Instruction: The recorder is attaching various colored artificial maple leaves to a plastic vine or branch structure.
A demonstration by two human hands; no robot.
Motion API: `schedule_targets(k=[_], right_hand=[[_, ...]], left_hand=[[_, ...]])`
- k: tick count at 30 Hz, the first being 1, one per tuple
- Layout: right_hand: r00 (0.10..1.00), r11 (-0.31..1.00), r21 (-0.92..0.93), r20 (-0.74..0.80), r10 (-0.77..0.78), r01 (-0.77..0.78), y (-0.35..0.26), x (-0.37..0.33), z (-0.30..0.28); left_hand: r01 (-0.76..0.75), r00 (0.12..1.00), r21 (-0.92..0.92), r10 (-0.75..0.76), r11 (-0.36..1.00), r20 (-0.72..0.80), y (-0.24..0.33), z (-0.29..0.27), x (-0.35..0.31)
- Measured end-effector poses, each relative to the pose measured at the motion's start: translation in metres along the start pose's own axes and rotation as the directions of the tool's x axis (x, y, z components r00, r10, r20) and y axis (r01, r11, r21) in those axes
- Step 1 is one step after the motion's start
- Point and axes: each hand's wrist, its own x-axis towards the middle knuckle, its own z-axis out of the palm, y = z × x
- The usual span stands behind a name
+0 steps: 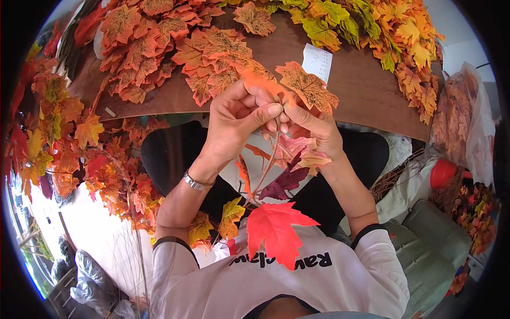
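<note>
While fingers (268,112) pinch a stem (273,153), paper (317,63) bears marks (perhaps handwriting).

The left grip (236,114) and right grip (317,126) partly hide the brown stem (275,144). An orange maple leaf (260,80) above blurs; marks on the paper slip (317,64) are illegibly small; the top edge crops the red-orange leaf pile (123,25).

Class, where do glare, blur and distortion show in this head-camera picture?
Head view: glare whitens the pale floor at left; same head view: an orange leaf by the left hand is smeared, the red leaf below crisp; head view: the edge of the brown table bows, corners black.
</note>
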Motion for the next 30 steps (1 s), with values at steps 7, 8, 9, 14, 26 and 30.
schedule_targets(k=[7, 8, 9, 14, 26, 30], right_hand=[[1.000, 0.991, 0.135, 0.023, 0.004, -0.007, 0.004, 0.005, -0.005], [1.000, 0.994, 0.106, 0.005, -0.024, 0.023, 0.005, 0.005, -0.007], [0.999, 0.996, 0.076, -0.013, -0.052, 0.053, 0.006, 0.005, -0.010], [0.996, 0.995, 0.023, -0.009, -0.094, 0.094, 0.009, 0.004, -0.012], [0.974, 0.898, -0.387, 0.165, -0.155, 0.209, 0.005, 0.006, -0.024], [0.980, 0.929, -0.325, 0.142, -0.137, 0.177, 0.010, 0.004, -0.029]], left_hand=[[0.061, 0.998, 0.006, -0.061, 0.998, -0.009, -0.002, -0.005, 0.004], [0.079, 0.997, 0.015, -0.079, 0.997, -0.014, 0.001, -0.003, 0.004], [0.096, 0.995, 0.023, -0.096, 0.995, -0.020, 0.006, 0.001, 0.004], [0.119, 0.993, 0.125, -0.117, 0.985, -0.023, 0.006, -0.005, 0.001], [0.166, 0.986, 0.211, -0.164, 0.963, -0.029, 0.002, -0.018, -0.008], [-0.108, 0.994, 0.213, 0.111, 0.971, 0.001, 0.009, -0.006, -0.007]])
